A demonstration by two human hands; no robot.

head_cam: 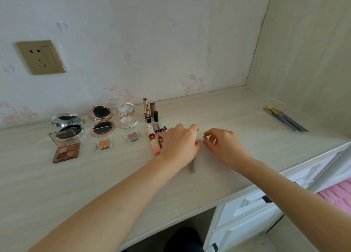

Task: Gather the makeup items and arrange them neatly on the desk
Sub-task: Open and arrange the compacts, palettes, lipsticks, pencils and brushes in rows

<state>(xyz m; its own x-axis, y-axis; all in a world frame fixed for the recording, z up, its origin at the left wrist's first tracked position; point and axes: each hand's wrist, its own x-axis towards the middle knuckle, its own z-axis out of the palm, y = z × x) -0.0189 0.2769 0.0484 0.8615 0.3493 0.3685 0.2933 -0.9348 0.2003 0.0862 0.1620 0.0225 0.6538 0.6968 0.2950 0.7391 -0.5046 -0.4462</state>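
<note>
Both hands mid-table, just right of the makeup row.

Left hand [179, 143]: palm down, fingers curled over a grey pencil-type stick [193, 163]. The stick lies on the table [247, 138] pointing roughly 12–6 o'clock; its lower end sticks out below the palm at 6 o'clock, the upper part is hidden under the hand. Left grip looks wrapped on the stick, thumb tip at its side.

Right hand [223, 143]: at 3 o'clock of the left hand, nearly touching it. Thumb and forefinger pinch a small grey cap [205, 137]. Right grip is pinching the cap; other fingers loosely curled.

Row, from 9 o'clock of the hands:
- lip tubes [156, 138] lying side by side, just beside the left hand, partly covered by it
- upright lipsticks [150, 110] behind them at 12 o'clock, near the wall
- small pink-brown pan [133, 137] and orange pan [103, 144]
- open floral compact [127, 115], open rose-gold compact [102, 120], open silver compact [68, 124]
- four-shade eyeshadow palette [66, 149], lid up, far left

Brushes [284, 120]: bundle lying at about 2 o'clock of the hands, well apart, near the right side panel.

Wall socket [40, 57] at upper left. White drawers [256, 210] under the table's right end.
</note>
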